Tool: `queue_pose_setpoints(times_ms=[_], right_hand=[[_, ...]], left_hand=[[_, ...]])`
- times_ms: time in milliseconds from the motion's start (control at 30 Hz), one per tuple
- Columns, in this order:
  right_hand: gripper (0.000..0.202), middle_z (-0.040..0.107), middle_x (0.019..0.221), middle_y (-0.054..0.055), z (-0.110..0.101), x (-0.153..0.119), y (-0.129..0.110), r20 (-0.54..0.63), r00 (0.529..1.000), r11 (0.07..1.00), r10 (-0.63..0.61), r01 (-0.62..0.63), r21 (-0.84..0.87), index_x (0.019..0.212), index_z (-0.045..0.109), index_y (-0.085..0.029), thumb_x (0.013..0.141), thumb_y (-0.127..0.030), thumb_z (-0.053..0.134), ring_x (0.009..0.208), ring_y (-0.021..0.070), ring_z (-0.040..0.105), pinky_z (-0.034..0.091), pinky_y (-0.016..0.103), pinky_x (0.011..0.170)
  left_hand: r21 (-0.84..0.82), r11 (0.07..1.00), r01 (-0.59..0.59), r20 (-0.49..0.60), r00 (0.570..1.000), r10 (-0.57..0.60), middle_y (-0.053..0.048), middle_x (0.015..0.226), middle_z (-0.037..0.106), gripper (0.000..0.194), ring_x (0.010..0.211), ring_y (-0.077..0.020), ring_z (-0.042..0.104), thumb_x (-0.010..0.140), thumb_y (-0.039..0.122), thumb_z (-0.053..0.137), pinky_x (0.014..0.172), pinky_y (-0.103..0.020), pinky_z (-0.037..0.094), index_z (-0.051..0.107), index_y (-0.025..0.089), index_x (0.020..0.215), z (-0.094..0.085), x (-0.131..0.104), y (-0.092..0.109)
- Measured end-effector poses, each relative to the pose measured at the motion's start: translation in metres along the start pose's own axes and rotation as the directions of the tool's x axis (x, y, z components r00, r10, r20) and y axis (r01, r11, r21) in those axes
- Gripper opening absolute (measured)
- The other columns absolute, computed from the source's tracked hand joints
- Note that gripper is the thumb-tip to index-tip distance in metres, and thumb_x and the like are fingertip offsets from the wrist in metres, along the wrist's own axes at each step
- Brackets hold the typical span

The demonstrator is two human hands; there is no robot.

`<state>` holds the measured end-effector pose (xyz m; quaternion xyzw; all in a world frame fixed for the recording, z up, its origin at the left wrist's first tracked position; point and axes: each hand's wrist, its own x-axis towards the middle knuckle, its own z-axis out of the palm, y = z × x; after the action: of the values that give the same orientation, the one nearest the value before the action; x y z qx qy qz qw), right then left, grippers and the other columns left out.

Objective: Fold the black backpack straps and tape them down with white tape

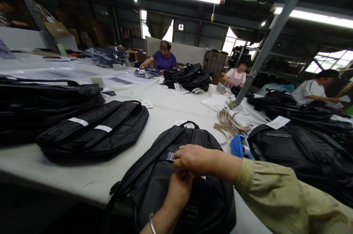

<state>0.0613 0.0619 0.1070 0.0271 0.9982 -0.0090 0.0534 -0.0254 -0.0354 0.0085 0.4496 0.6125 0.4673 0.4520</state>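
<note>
A black backpack (157,190) lies on the table before me, its shoulder straps facing up and its top handle pointing away. Over its middle, beside the right-hand strap (200,136), my two hands meet. My right hand (191,158) is closed with fingertips bent down, close to a shiny clear patch (171,156) on the back panel. Just below it, my left hand (180,190) is closed in a pinch; a bit of dark material shows at its fingertips. What either hand holds is hidden. A white band (203,177) peeks out beside the right wrist.
Left of me lies another backpack (110,127) with white bands round its straps, beside a backpack pile (41,109). A blue tape dispenser (239,146), beige strips (231,123) and more backpacks (298,149) are on the right. Several people work across the white table (121,96).
</note>
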Motion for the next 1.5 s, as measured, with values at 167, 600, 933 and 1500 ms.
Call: queue_pose_setpoints(times_ms=[167, 600, 933, 1500], right_hand=[[0.010, 0.061, 0.077, 0.003, 0.011, -0.004, 0.000, -0.011, 0.997, 0.990, -0.080, 0.079, -0.113, 0.074, 0.063, -0.017, 0.084, -0.017, 0.062, 0.069, 0.0175, 0.050, 0.041, 0.031, 0.066], [0.018, 0.065, 0.098, 0.008, 0.083, -0.052, -0.045, -0.632, 0.585, 0.852, 0.508, -0.232, 0.470, 0.097, 0.067, -0.019, 0.091, -0.015, 0.050, 0.093, 0.0182, 0.057, 0.048, 0.035, 0.088], [0.012, 0.065, 0.110, 0.007, 0.083, -0.055, -0.051, -0.525, 0.458, 0.696, 0.718, -0.497, 0.519, 0.093, 0.068, -0.019, 0.082, -0.022, 0.065, 0.104, 0.0217, 0.055, 0.041, 0.038, 0.092], [0.018, 0.065, 0.107, 0.014, 0.072, -0.248, 0.002, -0.165, -0.344, 0.002, 0.925, -0.428, 0.904, 0.095, 0.067, -0.016, 0.087, -0.025, 0.054, 0.106, 0.0267, 0.055, 0.039, 0.042, 0.098]], left_hand=[[-0.041, 0.999, -0.009, -0.014, 1.000, 0.008, -0.003, 0.057, 0.058, 0.038, 0.059, -0.0179, 0.050, 0.075, 0.047, 0.057, 0.055, -0.028, 0.035, 0.067, 0.011, 0.066, -0.001, 0.001, -0.005], [-0.354, 0.935, 0.011, 0.153, 0.987, 0.046, -0.007, 0.085, 0.072, 0.036, 0.084, -0.0227, 0.061, 0.081, 0.043, 0.058, 0.082, -0.031, 0.047, 0.074, 0.013, 0.091, -0.003, -0.002, 0.003], [-0.212, 0.976, 0.043, 0.058, 0.998, -0.031, -0.007, 0.076, 0.072, 0.056, 0.080, -0.0244, 0.063, 0.072, 0.062, 0.066, 0.074, -0.031, 0.048, 0.075, 0.010, 0.089, 0.003, 0.001, -0.003], [-0.237, 0.922, 0.306, 0.020, 0.950, -0.310, -0.006, 0.073, 0.074, 0.029, 0.073, -0.0231, 0.070, 0.073, 0.034, 0.071, 0.073, -0.034, 0.055, 0.073, 0.011, 0.091, 0.005, 0.004, -0.003]])
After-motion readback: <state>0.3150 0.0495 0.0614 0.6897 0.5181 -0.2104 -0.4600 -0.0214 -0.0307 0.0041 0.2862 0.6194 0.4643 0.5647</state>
